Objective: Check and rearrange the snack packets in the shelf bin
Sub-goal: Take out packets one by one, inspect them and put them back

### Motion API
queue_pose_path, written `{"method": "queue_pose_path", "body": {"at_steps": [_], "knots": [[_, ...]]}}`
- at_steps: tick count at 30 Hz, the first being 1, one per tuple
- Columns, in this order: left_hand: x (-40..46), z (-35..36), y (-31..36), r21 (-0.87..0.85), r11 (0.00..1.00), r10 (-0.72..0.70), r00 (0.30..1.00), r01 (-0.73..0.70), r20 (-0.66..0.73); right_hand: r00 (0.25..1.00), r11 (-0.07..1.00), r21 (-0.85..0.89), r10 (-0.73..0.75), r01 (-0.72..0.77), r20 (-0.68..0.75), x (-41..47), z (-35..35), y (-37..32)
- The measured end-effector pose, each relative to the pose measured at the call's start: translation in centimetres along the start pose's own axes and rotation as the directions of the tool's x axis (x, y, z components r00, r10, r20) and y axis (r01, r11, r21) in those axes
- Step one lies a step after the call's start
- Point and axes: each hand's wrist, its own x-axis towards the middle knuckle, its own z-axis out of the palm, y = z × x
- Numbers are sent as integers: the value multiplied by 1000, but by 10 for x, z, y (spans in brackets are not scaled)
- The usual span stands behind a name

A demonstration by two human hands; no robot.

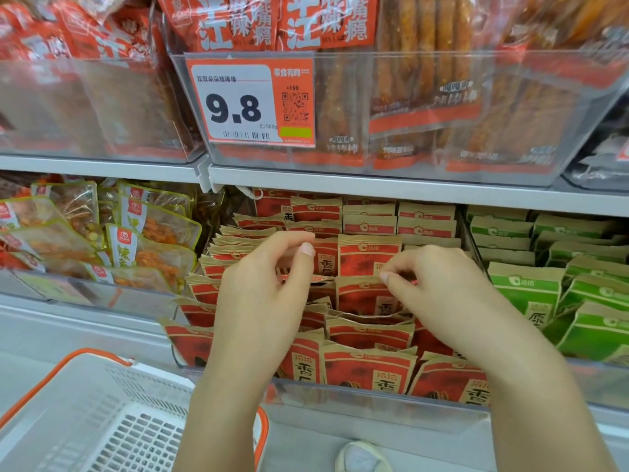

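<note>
Shop shelves (374, 185) filled the view in front of you, stacked in two tiers with clear plastic bins. Your left hand (262, 291) hung over the middle bin (374, 400) on the lower shelf, its fingers curled and the thumb and forefinger close together near the top edge of a red snack packet (323, 258); whether it actually pinched that packet, I cannot tell. Your right hand (439, 291) was beside it, its fingertips pinching the upper edge of another red packet (360, 294) standing in the same bin. Around both hands, the red and tan packets (369, 366) stood upright in rows from the front wall of the bin back under the shelf above.

Just to the right, a neighbouring bin held green packets (527, 291) of the same shape. To the left, clear pouches with yellow-green edges (149, 233) lay piled at angles. On the upper shelf, a bin of long reddish snack sticks (425, 80) carried a price tag (250, 102) reading 9.8. Below your left forearm sat a white basket with an orange handle (102, 420), and the toe of a pale shoe (362, 458) showed at the bottom edge.
</note>
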Motion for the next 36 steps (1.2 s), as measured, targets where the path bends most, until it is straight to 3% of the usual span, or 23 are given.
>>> {"method": "queue_pose_path", "body": {"at_steps": [4, 8, 12, 16, 17, 19, 21, 24, 29, 36], "knots": [[1, -6, -1, -86, 996, -9, 999, 6, -40, 958, 999, -21, -45, 41, -284, -2, -2, 5], [-1, -11, 1, -129, 991, -32, 997, 41, 71, 767, 969, 90, -122, 228, -630, -5, -9, 3], [-7, -14, 8, -174, 983, -23, 974, 64, 227, 612, 873, 170, -170, 456, -772, -13, -16, -10], [-11, -10, 13, -282, 959, 64, 979, -6, 196, 542, 810, 169, -205, 562, -815, -17, -17, -25], [-12, -10, 14, -295, 955, 78, 985, -29, 157, 549, 789, 203, -193, 579, -813, -17, -16, -29], [-11, -12, 13, -315, 947, 90, 992, -59, 85, 644, 690, 421, -86, 589, -760, -15, -13, -36], [-9, -18, 11, -382, 924, 48, 998, -29, 39, 791, 591, 638, 0, 494, -612, -13, -9, -42], [-7, -32, 4, -482, 876, -46, 999, 31, -21, 947, 595, 752, -50, 284, -318, -8, 0, -45], [-8, -52, -9, -623, 769, -198, 980, 142, -21, 973, 565, 792, -110, 229, -203, 1, 21, -56], [-11, -59, -15, -690, 698, -240, 970, 190, 24, 985, 474, 866, -138, 158, -104, 4, 38, -73]]}}
